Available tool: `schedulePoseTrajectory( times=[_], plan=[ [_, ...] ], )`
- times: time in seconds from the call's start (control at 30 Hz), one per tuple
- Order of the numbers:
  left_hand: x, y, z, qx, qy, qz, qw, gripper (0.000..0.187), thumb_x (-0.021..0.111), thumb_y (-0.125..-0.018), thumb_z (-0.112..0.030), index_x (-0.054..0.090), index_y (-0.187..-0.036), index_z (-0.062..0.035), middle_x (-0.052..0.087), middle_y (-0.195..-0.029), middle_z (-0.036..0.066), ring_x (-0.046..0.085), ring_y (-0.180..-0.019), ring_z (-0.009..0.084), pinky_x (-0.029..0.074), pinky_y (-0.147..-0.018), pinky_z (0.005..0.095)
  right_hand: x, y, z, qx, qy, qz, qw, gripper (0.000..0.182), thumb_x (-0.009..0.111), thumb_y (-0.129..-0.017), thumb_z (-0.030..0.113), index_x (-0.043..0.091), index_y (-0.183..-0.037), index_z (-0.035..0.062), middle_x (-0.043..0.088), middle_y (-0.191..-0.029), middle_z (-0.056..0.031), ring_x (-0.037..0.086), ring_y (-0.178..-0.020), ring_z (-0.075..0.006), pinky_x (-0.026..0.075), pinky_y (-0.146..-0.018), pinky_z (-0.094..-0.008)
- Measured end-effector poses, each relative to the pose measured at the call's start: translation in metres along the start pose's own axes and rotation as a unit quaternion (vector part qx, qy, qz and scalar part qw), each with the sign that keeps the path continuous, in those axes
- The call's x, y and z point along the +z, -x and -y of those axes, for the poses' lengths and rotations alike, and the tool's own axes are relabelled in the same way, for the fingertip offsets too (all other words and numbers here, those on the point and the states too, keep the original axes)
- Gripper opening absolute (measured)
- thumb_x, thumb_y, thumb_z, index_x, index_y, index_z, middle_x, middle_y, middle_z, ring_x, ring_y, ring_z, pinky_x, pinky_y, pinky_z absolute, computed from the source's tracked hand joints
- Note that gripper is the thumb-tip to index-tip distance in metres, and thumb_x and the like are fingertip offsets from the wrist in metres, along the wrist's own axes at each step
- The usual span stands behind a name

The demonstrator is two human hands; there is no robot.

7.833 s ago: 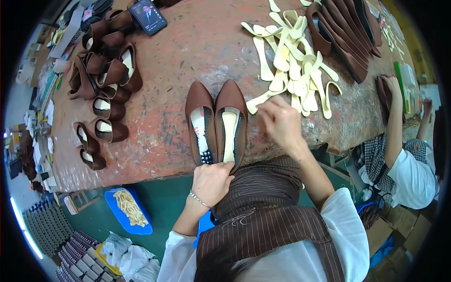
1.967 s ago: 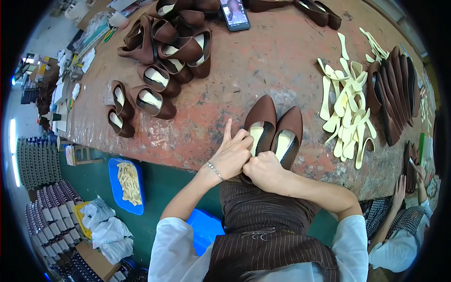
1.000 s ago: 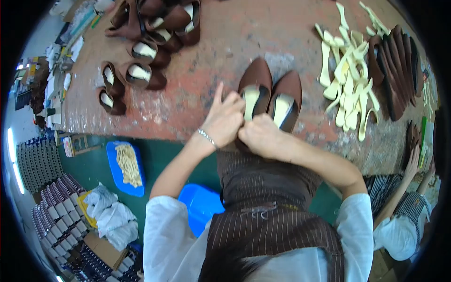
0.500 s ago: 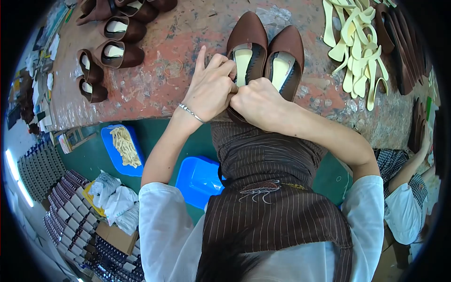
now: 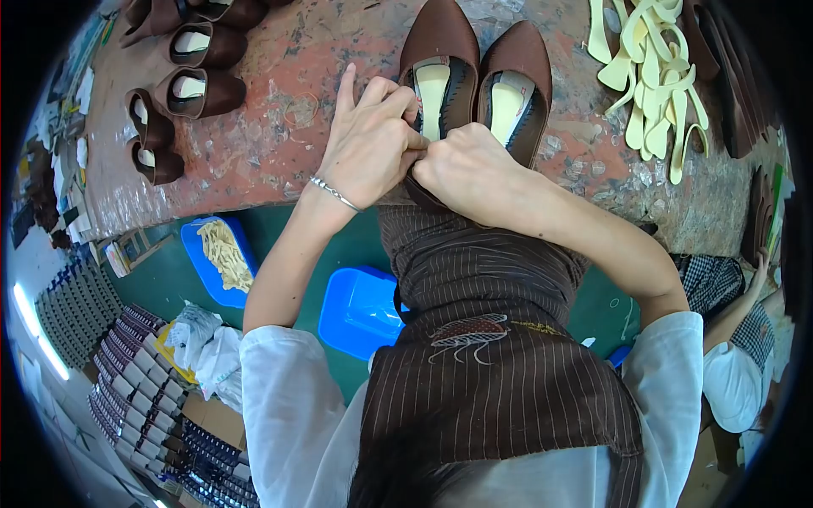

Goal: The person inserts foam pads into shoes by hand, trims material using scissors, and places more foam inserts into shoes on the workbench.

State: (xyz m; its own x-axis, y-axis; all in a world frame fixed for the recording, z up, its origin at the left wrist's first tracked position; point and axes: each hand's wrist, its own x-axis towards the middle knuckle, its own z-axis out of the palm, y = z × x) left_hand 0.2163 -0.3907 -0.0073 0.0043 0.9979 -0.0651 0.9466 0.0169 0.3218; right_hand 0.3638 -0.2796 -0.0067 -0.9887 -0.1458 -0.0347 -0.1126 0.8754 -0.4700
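Note:
Two brown pointed shoes stand side by side at the table's near edge, toes away from me: a left shoe [image 5: 439, 38] and a right shoe [image 5: 518, 59]. Inside each lies a pale yellow insole piece, one in the left shoe [image 5: 430, 95] and one in the right shoe [image 5: 506, 110]. My left hand [image 5: 373, 140] is closed at the left shoe's rear rim, one finger sticking up. Against it, my right hand [image 5: 478, 173] is closed in a fist over the heel end. The fingertips and the gripped heel part are mostly hidden.
Several brown shoes [image 5: 203, 91] stand on the worn table [image 5: 279, 161] at left. A heap of pale yellow insole pieces [image 5: 656, 85] and stacked brown shoes [image 5: 727, 85] lie at right. Below are blue bins [image 5: 360, 315]; a co-worker's arm [image 5: 737, 309] shows far right.
The view has shifted slightly. Both hands stay together at the left shoe's heel, with only a small change in the fingers and wrists.

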Motion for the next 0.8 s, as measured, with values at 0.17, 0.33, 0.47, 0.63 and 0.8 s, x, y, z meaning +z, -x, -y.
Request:
schedulePoseTrajectory(
  times=[0.17,0.33,0.47,0.63,0.8],
  plan=[
    [0.001,0.001,-0.001,-0.009,0.031,-0.019,0.999,0.012,0.076,-0.071,-0.013,0.082,-0.081,-0.0158,0.055,-0.095,0.001,0.051,-0.11,0.0237,0.019,-0.119,0.0648,0.001,0.006,-0.004,0.033,-0.031,0.017,0.999,0.005,0.07,-0.073,0.008,0.07,-0.076,0.0041,0.07,-0.072,-0.0135,0.072,-0.068,-0.0288,0.054,-0.058,-0.0408],
    [0.001,0.005,-0.003,-0.013,0.085,-0.052,0.995,0.011,0.077,-0.07,-0.011,0.08,-0.08,-0.0111,0.058,-0.098,0.002,0.052,-0.109,0.0248,0.025,-0.119,0.0608,-0.05,0.05,-0.008,0.223,-0.194,-0.267,0.917,0.023,0.076,-0.084,0.016,0.076,-0.107,0.012,0.072,-0.078,-0.0069,0.069,-0.063,-0.0153,0.05,-0.054,-0.03],
    [0.004,0.004,-0.002,-0.016,0.138,-0.076,0.987,0.014,0.08,-0.071,-0.009,0.08,-0.084,-0.0098,0.061,-0.096,0.004,0.057,-0.102,0.0266,0.036,-0.111,0.0565,-0.047,0.128,-0.049,0.457,-0.118,-0.425,0.773,0.027,0.072,-0.092,0.011,0.074,-0.119,0.007,0.05,-0.061,0.0079,0.042,-0.056,-0.0003,0.031,-0.053,-0.019],
    [0.0,0.013,-0.004,-0.125,0.238,-0.183,0.946,0.021,0.081,-0.073,-0.009,0.078,-0.093,-0.0087,0.064,-0.102,0.006,0.058,-0.103,0.026,0.044,-0.101,0.044,-0.005,0.214,-0.052,0.618,0.096,-0.344,0.7,0.038,0.075,-0.092,0.03,0.07,-0.128,0.0159,0.05,-0.056,-0.0001,0.044,-0.052,-0.0059,0.039,-0.053,-0.0267],
    [0.015,0.05,0.039,-0.276,-0.025,-0.302,0.912,0.05,0.074,-0.088,-0.021,0.06,-0.133,-0.0053,0.054,-0.135,0.022,0.051,-0.124,0.0406,0.041,-0.104,0.0483,0.039,0.255,-0.038,0.665,0.187,-0.253,0.677,0.042,0.066,-0.096,0.041,0.069,-0.129,0.016,0.067,-0.068,-0.0129,0.066,-0.061,-0.0283,0.051,-0.059,-0.0408]
  ],
)
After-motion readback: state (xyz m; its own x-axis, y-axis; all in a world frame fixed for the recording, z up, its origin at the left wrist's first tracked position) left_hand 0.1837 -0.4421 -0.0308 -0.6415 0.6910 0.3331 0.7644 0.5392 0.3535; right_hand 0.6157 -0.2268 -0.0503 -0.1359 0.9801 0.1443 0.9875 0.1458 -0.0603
